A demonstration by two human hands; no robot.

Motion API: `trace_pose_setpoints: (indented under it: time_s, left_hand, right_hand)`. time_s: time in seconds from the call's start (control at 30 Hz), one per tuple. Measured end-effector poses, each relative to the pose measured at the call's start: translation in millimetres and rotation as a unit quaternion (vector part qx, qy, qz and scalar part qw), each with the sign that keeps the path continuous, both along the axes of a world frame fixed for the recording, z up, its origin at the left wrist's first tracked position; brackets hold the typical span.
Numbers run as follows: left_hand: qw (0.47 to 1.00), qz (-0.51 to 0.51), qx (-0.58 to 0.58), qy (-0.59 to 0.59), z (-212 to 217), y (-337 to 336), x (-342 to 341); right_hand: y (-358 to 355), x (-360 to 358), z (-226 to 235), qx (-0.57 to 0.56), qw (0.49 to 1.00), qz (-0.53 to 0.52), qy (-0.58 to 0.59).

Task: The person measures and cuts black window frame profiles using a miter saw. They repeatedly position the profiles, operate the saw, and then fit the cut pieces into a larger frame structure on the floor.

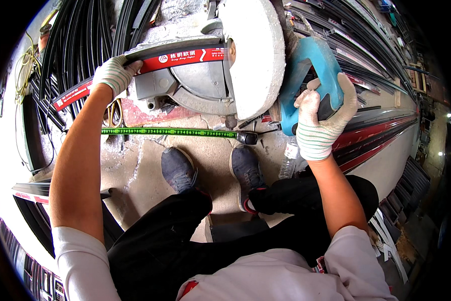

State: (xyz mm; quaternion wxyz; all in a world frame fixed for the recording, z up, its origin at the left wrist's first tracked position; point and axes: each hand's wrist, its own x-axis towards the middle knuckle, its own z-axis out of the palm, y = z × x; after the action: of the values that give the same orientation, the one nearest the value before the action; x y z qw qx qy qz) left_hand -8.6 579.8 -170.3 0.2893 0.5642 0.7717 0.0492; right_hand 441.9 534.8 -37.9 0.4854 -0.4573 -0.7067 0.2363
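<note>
My left hand, in a knit work glove, presses down on the long black-and-red strip where it lies across the base of the chop saw; the grip is clenched over the strip's edge, I judge to keep it from shifting against the fence. My right hand, gloved the same, is wrapped tight around the blue handle of the saw, with the pale guard hanging just above the strip. The strip runs out to my left past the hand, over a heap of black profiles. On the floor just in front of my shoes lies a green tape measure, stretched out parallel to the strip, probably for checking length. A clear plastic bottle lies near my right foot, and red-and-black strips lie stacked to my right.
</note>
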Motion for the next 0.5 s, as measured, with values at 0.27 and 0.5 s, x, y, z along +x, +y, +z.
trace_pose_setpoints:
  time_s: [0.27, 0.5]
  left_hand:
    - [1.0, -0.004, -0.021, 0.007, 23, -1, 9]
    - [0.998, -0.034, -0.035, -0.03, 31, -13, -6]
  right_hand:
    - [31, -8, 43, -0.002, 1.0, -0.022, -0.01]
    - [74, -53, 125, -0.09, 0.993, -0.081, 0.01]
